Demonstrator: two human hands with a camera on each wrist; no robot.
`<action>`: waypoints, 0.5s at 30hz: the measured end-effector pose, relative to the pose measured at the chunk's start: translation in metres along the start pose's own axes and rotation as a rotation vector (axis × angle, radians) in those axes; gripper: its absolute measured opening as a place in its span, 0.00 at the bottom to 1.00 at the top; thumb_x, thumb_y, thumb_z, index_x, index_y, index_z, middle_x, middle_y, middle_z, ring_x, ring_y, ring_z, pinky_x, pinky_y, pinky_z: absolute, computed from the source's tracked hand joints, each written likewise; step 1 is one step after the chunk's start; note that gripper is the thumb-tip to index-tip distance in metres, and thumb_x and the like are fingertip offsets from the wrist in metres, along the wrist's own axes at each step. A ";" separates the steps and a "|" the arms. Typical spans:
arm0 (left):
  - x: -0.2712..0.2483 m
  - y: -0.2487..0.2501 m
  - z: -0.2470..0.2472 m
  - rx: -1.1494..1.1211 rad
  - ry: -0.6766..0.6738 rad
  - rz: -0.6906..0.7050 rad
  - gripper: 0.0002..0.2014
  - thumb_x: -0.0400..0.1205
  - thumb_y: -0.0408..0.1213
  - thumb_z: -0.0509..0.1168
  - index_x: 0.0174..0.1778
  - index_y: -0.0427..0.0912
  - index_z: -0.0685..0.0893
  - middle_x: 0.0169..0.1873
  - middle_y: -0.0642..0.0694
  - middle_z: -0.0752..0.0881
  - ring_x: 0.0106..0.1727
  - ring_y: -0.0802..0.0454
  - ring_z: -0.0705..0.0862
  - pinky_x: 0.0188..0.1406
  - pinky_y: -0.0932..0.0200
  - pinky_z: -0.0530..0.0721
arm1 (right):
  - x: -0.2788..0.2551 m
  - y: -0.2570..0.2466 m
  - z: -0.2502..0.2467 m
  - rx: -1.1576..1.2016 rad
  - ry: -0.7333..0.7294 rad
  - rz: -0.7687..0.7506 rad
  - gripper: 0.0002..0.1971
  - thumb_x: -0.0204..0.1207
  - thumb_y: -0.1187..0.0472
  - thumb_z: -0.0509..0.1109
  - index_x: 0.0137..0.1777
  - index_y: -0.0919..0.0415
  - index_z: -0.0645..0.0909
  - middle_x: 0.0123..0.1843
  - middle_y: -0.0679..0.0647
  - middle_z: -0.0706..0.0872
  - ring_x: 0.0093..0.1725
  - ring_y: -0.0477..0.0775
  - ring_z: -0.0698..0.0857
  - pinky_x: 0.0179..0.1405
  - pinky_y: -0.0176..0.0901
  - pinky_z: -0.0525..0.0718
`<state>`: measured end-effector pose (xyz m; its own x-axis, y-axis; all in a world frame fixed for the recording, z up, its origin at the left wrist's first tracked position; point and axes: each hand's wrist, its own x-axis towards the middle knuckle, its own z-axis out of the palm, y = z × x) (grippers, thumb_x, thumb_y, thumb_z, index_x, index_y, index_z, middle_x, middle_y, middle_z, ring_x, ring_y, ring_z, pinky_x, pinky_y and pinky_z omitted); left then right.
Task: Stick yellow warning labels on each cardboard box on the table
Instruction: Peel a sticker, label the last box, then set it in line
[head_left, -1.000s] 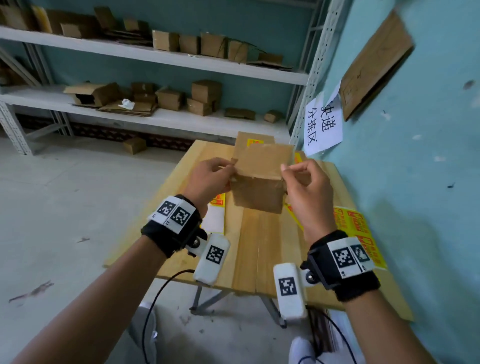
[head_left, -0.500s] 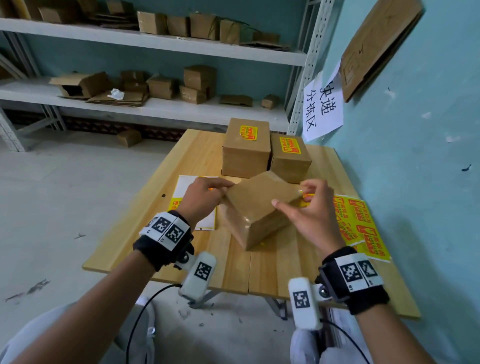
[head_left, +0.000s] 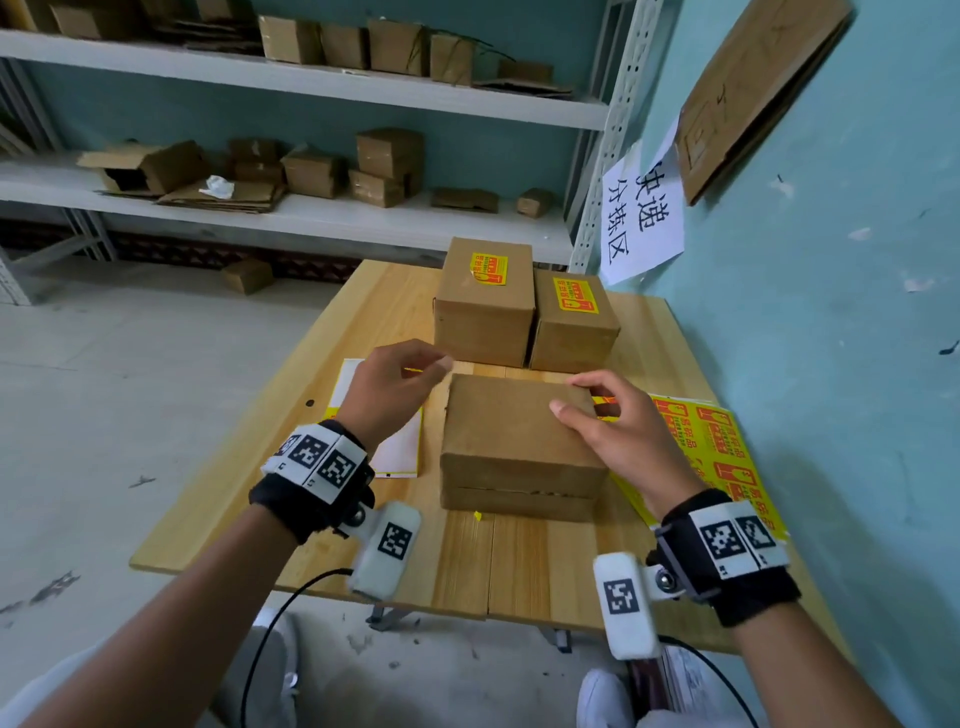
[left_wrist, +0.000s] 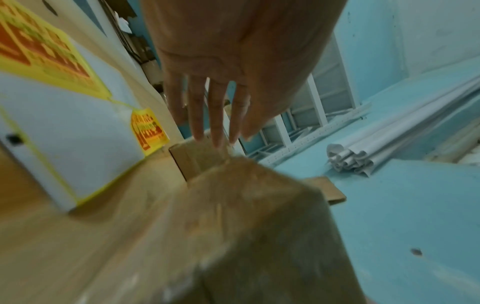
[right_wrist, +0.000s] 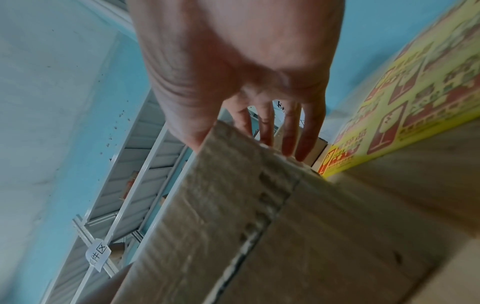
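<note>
A plain unlabelled cardboard box (head_left: 519, 441) (right_wrist: 233, 216) lies flat on the wooden table (head_left: 374, 322), in front of two boxes (head_left: 483, 317) (head_left: 574, 332) that each carry a yellow warning label (head_left: 488, 268) on top. My right hand (head_left: 576, 395) (right_wrist: 259, 123) rests its straight fingers on the plain box's far right corner, thumb on the top face. To the left of the box, my left hand (head_left: 415, 371) (left_wrist: 207, 115) hovers with straight fingers and holds nothing.
A yellow label sheet (head_left: 717, 447) (right_wrist: 415, 102) lies right of the box by the teal wall. A mostly peeled white sheet (head_left: 395, 452) (left_wrist: 64, 144) lies under my left hand. Shelves (head_left: 311, 218) with more boxes stand behind the table.
The plain box was held up in both hands, then turned and lowered; it now lies flat on the table. My left hand has let go, and my right hand's grip has loosened.
</note>
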<state>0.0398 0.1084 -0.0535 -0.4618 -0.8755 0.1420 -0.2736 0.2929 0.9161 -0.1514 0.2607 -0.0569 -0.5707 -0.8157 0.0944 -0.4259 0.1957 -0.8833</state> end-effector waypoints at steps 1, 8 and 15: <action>0.002 -0.003 -0.005 0.034 0.039 -0.001 0.07 0.82 0.39 0.68 0.52 0.44 0.89 0.49 0.49 0.89 0.51 0.53 0.86 0.52 0.57 0.83 | 0.001 0.001 0.000 0.009 0.001 0.003 0.15 0.73 0.47 0.78 0.58 0.44 0.82 0.59 0.47 0.84 0.58 0.48 0.84 0.43 0.39 0.83; 0.012 -0.031 -0.034 0.582 0.048 -0.212 0.19 0.76 0.48 0.73 0.63 0.53 0.83 0.69 0.42 0.79 0.68 0.39 0.76 0.61 0.48 0.77 | 0.000 0.000 0.001 -0.011 -0.005 -0.018 0.16 0.73 0.47 0.78 0.58 0.46 0.82 0.60 0.49 0.84 0.59 0.49 0.83 0.39 0.37 0.83; 0.012 -0.036 -0.034 0.671 0.001 -0.294 0.17 0.77 0.56 0.69 0.61 0.57 0.84 0.66 0.38 0.75 0.69 0.35 0.72 0.67 0.41 0.76 | -0.002 0.000 0.001 -0.043 0.015 -0.031 0.15 0.73 0.46 0.78 0.58 0.45 0.82 0.59 0.46 0.84 0.60 0.49 0.83 0.53 0.49 0.87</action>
<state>0.0731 0.0738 -0.0722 -0.2890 -0.9545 -0.0740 -0.8442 0.2177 0.4899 -0.1500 0.2616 -0.0576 -0.5671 -0.8136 0.1287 -0.4730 0.1937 -0.8595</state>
